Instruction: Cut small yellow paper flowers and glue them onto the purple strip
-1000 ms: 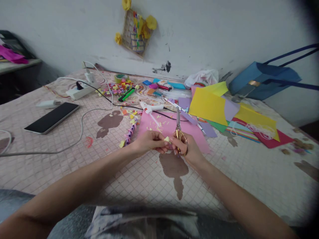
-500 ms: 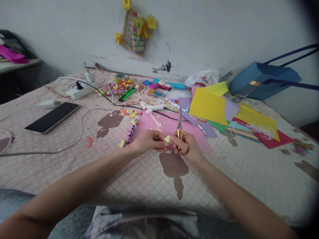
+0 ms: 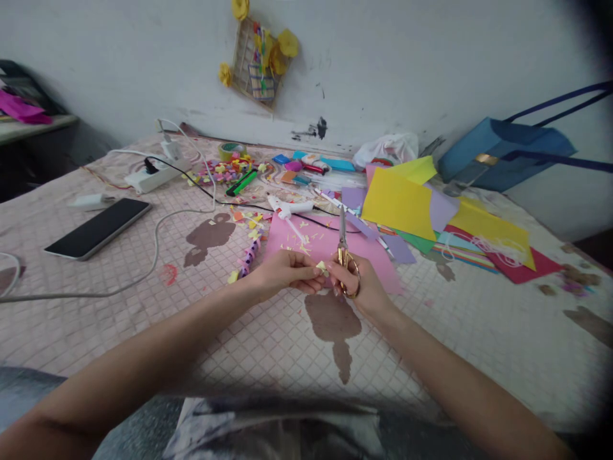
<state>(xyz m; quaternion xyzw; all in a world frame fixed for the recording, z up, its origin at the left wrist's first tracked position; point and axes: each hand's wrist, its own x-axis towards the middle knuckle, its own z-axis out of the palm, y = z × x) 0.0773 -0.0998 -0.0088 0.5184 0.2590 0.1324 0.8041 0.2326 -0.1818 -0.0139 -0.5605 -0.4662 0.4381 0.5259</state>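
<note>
Between the fingertips of both hands is a small pale yellow piece of paper. My left hand pinches it from the left. My right hand touches its other side with thumb and finger, while gold-handled scissors hang on the same hand, blades pointing away from me. Beneath and beyond the hands lies a pink sheet strewn with thin yellow scraps. A white glue gun rests at its far edge. Left of the sheet is a purple spiral strip with yellow bits at its end.
A phone and a power strip with trailing cables are on the left. Colourful paper cutouts and a green cutter lie farther back. Coloured sheets and a blue bag occupy the right.
The yellow piece looks smaller and more folded between my fingertips. Both hands stay in nearly the same place, and the view has shifted slightly.
</note>
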